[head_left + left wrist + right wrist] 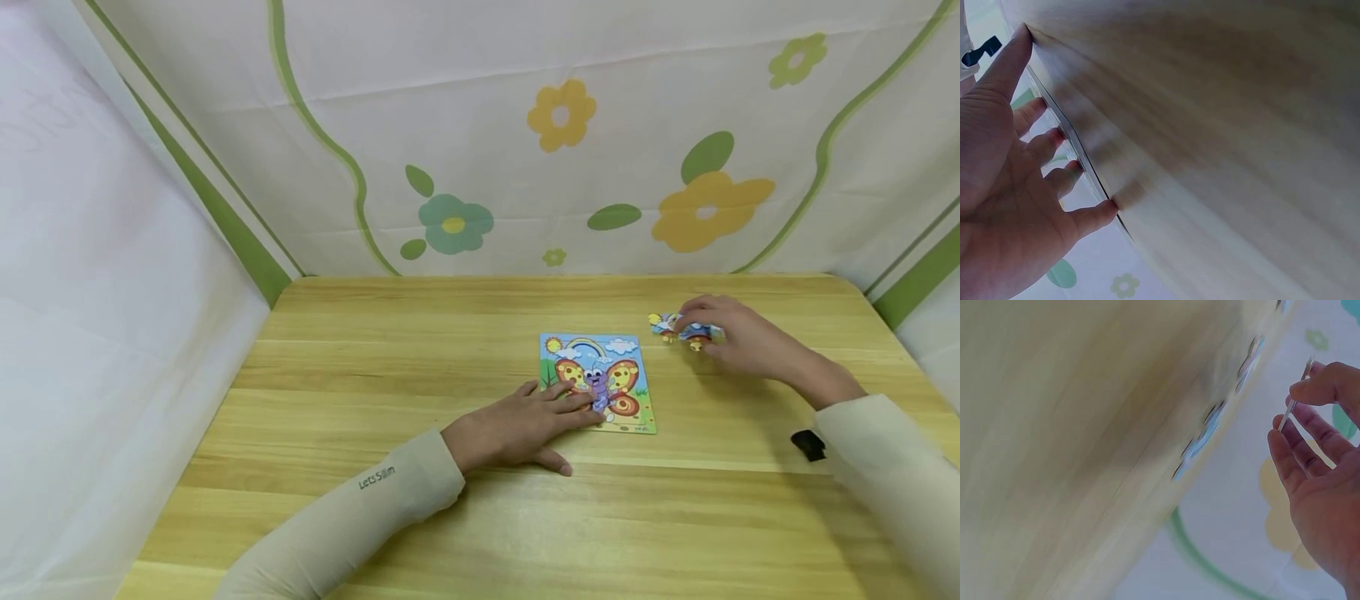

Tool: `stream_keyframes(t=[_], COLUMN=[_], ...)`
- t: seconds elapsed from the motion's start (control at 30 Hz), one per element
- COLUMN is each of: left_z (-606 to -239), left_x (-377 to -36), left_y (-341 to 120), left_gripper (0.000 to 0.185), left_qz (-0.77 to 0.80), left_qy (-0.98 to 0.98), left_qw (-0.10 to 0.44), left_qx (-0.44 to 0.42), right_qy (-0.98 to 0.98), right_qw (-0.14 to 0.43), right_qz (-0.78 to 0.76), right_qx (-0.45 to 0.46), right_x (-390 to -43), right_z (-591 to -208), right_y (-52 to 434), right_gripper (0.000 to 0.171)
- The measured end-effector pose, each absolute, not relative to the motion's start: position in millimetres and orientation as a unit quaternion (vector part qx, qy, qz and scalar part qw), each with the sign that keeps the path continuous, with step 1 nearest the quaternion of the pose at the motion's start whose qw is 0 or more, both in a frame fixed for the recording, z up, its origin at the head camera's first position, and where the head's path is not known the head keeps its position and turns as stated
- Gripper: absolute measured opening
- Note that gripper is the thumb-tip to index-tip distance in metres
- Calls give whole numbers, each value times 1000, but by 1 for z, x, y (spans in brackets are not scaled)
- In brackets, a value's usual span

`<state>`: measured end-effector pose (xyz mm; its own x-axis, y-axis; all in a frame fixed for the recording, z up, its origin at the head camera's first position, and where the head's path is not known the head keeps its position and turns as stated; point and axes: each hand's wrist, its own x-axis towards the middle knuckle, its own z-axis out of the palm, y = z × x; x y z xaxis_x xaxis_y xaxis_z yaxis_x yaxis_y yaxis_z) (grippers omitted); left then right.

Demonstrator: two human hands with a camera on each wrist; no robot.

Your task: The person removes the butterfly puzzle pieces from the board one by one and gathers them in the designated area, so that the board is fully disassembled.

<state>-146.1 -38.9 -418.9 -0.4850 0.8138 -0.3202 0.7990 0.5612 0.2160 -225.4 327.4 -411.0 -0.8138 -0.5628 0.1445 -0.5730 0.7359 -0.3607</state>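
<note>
A square butterfly puzzle [630, 423] with a sun, rainbow and clouds lies flat on the table. My left hand [513, 427] rests on its lower left part with the fingers spread straight, hiding some of the picture. In the left wrist view, the fingertips [1107, 209] touch the puzzle's thin edge. To the right and farther back, my right hand [738, 335] hovers over loose puzzle pieces [663, 325]. Seen edge-on in the right wrist view, a puzzle piece [1289, 410] is pinched between thumb and fingers, raised off the table. Its printed face cannot be made out there.
The wooden table [375, 358] ends at a white cloth wall [487, 100] printed with flowers, and more white cloth hangs at the left and right. Beside the right sleeve a small black object [808, 445] shows.
</note>
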Motion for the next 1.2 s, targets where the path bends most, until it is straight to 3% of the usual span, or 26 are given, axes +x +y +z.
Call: stream_keyframes(t=[0.73,1.2], left_z=[-417,-418], left_x=[-145,-146], left_y=[-41,-40], left_gripper=[80,81], left_qz=[32,31], left_qy=[859,859], left_qw=[200,201], left_qx=[470,470], right_qy=[-955,-962], right_qw=[47,10], right_qz=[156,172], right_qx=[246,210], right_x=[-235,-239], right_z=[-425,-436], right_y=[406,424], right_gripper=[40,37])
